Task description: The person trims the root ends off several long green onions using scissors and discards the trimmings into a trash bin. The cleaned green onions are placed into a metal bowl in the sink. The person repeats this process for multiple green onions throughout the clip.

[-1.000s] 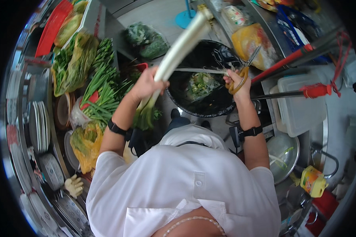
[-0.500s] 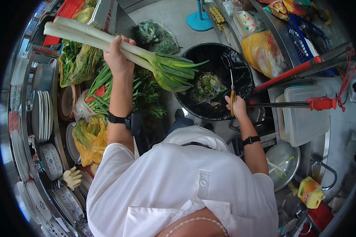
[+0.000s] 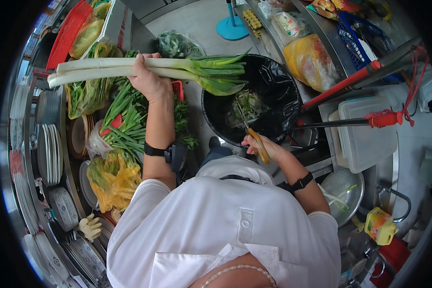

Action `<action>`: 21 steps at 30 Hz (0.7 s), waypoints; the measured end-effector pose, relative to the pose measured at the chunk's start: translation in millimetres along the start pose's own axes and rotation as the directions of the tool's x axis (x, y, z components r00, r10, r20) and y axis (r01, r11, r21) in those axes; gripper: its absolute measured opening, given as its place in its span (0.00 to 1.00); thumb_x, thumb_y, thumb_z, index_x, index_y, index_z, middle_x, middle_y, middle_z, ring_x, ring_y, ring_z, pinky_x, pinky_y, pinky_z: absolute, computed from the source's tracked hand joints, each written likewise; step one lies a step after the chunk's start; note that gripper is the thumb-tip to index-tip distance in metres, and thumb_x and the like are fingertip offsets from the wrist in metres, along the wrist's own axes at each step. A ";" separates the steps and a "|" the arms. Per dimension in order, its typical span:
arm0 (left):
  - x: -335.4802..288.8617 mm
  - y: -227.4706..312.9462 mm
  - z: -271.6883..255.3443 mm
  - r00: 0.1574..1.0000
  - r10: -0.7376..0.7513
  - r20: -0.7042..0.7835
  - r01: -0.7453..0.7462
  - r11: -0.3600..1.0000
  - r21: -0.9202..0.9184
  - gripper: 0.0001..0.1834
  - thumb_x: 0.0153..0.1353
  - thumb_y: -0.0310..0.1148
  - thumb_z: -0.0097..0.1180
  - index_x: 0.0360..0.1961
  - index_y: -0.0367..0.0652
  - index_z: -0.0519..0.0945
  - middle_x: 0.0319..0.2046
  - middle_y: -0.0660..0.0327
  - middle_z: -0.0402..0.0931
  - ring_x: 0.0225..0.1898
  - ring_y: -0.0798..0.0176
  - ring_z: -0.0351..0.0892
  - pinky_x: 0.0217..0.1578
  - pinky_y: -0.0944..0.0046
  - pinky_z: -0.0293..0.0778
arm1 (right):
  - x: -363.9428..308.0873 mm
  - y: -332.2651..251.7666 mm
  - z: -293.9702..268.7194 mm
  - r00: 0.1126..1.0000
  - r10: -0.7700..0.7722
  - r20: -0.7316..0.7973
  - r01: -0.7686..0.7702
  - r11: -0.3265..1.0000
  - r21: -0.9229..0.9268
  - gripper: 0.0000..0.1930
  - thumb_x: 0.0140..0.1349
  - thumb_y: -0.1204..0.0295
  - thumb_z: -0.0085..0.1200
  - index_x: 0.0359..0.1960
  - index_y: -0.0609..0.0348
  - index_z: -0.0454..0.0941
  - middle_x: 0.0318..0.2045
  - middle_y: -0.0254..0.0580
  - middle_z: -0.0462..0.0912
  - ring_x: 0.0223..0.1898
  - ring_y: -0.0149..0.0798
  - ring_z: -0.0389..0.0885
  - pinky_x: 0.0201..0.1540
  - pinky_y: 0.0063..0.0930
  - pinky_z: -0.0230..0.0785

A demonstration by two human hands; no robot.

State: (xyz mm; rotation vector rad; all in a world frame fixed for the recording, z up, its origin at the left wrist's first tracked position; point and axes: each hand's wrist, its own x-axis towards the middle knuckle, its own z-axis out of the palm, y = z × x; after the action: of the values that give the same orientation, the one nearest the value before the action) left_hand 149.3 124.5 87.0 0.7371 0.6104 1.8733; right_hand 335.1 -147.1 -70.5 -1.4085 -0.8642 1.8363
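Note:
My left hand (image 3: pixel 151 79) grips a bundle of long leeks (image 3: pixel 96 68) about where the white stalks meet the paler green. Their white ends point left, and the green leaves (image 3: pixel 223 72) reach over the left rim of a black-lined bin (image 3: pixel 278 125). In my right hand (image 3: pixel 269 148), just above the bin's near rim, is a narrow-bladed cutting tool with a yellow-brown handle (image 3: pixel 258 144). Its thin metal blade slants up and left over the bin. Vegetable scraps (image 3: pixel 249 108) lie inside the bin, below the blade.
Leafy greens (image 3: pixel 125 113) and a yellow bag of vegetables (image 3: pixel 115 177) are at left, beside shelved plates (image 3: pixel 50 153). A bagged vegetable (image 3: pixel 180 44) lies on the floor. Red-handled poles (image 3: pixel 350 81) jut in from the right, near plastic lids (image 3: pixel 369 134) and a metal bowl (image 3: pixel 341 197).
The leeks have turned more level, their leaf ends rising. My right hand has come left and nearer to me, and the blade now tilts left.

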 end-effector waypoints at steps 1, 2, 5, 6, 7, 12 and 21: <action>-3.3 -3.0 3.6 1.000 0.011 -0.019 -0.011 1.000 -0.009 0.07 0.62 0.26 0.50 0.37 0.39 0.65 0.27 0.57 0.70 0.27 0.59 0.72 0.33 0.57 0.76 | 4.5 -4.8 3.3 1.000 -0.002 0.018 0.001 0.996 0.088 0.42 0.56 0.32 0.48 0.50 0.64 0.69 0.42 0.44 0.76 0.35 0.30 0.75 0.38 0.24 0.71; -10.5 -4.8 4.3 1.000 -0.013 -0.013 0.013 1.000 0.008 0.07 0.63 0.28 0.49 0.37 0.39 0.65 0.27 0.57 0.70 0.30 0.58 0.73 0.37 0.57 0.76 | 9.2 -9.5 6.3 0.999 -0.008 0.032 0.002 0.986 0.169 0.42 0.56 0.32 0.48 0.50 0.63 0.69 0.42 0.45 0.76 0.35 0.30 0.75 0.38 0.24 0.71; -26.0 -11.5 8.1 0.995 -0.090 -0.053 0.088 0.996 -0.029 0.07 0.64 0.29 0.49 0.37 0.39 0.64 0.29 0.57 0.70 0.33 0.58 0.74 0.40 0.57 0.75 | 23.5 -22.6 10.1 0.999 -0.034 0.018 0.024 0.919 0.393 0.40 0.56 0.32 0.47 0.46 0.62 0.69 0.42 0.48 0.76 0.32 0.32 0.78 0.34 0.26 0.74; -31.5 -12.3 7.4 0.992 -0.119 -0.042 0.117 0.992 -0.047 0.07 0.65 0.29 0.48 0.37 0.39 0.64 0.29 0.57 0.70 0.35 0.58 0.73 0.42 0.56 0.74 | 29.1 -26.5 10.5 1.000 -0.023 0.016 0.013 0.879 0.476 0.40 0.56 0.31 0.47 0.46 0.62 0.69 0.42 0.49 0.76 0.31 0.32 0.78 0.34 0.27 0.75; -35.3 -13.0 6.8 0.988 -0.147 -0.046 0.144 0.988 -0.064 0.07 0.66 0.30 0.48 0.38 0.39 0.64 0.30 0.57 0.70 0.35 0.57 0.73 0.42 0.56 0.74 | 34.0 -29.1 10.6 1.000 -0.012 0.015 0.001 0.832 0.554 0.40 0.55 0.31 0.46 0.45 0.62 0.69 0.42 0.50 0.76 0.30 0.33 0.79 0.33 0.28 0.76; -36.6 -15.7 1.8 0.986 -0.164 -0.004 0.163 0.983 -0.078 0.08 0.67 0.32 0.47 0.39 0.40 0.63 0.29 0.57 0.71 0.34 0.57 0.73 0.42 0.55 0.74 | 38.3 -24.0 10.5 0.999 -0.031 -0.040 0.048 0.838 0.543 0.36 0.61 0.35 0.42 0.43 0.62 0.72 0.39 0.51 0.80 0.28 0.37 0.80 0.34 0.30 0.76; -4.9 2.3 -26.1 0.993 -0.114 -0.006 0.114 0.991 -0.071 0.11 0.64 0.34 0.50 0.38 0.38 0.65 0.31 0.56 0.70 0.36 0.56 0.72 0.44 0.54 0.73 | -76.8 26.8 -24.7 0.840 -0.002 -0.543 -0.110 0.979 -0.173 0.19 0.55 0.55 0.65 0.31 0.60 0.77 0.20 0.31 0.77 0.19 0.25 0.73 0.21 0.17 0.64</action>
State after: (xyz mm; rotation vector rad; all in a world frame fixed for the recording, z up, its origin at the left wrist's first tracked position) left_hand 130.7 116.9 69.6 0.6345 0.5773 1.7848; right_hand 371.9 -222.4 -56.1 -1.9664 -0.7225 1.2908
